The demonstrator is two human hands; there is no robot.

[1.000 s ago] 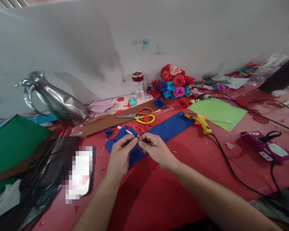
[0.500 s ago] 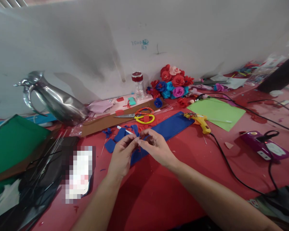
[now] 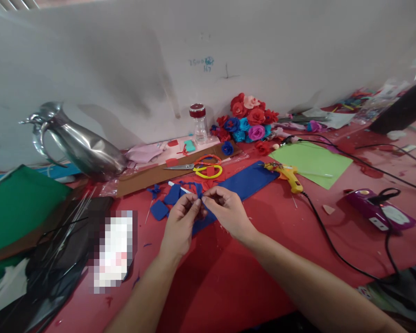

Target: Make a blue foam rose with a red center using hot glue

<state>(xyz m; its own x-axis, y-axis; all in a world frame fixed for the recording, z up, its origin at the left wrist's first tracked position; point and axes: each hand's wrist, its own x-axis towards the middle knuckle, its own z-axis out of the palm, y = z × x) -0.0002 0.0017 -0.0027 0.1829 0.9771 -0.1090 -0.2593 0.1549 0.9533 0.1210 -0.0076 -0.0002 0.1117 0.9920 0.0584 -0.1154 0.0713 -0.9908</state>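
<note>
My left hand (image 3: 180, 224) and my right hand (image 3: 227, 210) meet above the red table (image 3: 229, 277), fingertips pinched together on a small blue foam piece (image 3: 199, 194). Under them lies a long blue foam strip (image 3: 242, 185) running up to the right. Loose blue foam scraps (image 3: 159, 209) lie just left of my left hand. Yellow-handled scissors (image 3: 204, 169) rest beyond my fingers. A yellow glue gun (image 3: 289, 177) lies to the right of the strip, its black cord trailing toward me.
A steel jug (image 3: 79, 145) lies at the back left beside a green sheet (image 3: 17, 203). Foam roses (image 3: 249, 122) and a small jar (image 3: 199, 122) stand against the wall. A light green sheet (image 3: 312, 162) and a purple device (image 3: 381, 215) lie at right.
Both hands have shifted slightly right and nearer to me, still pinched together. The small blue piece now shows between the fingertips, and more scraps lie uncovered at the left.
</note>
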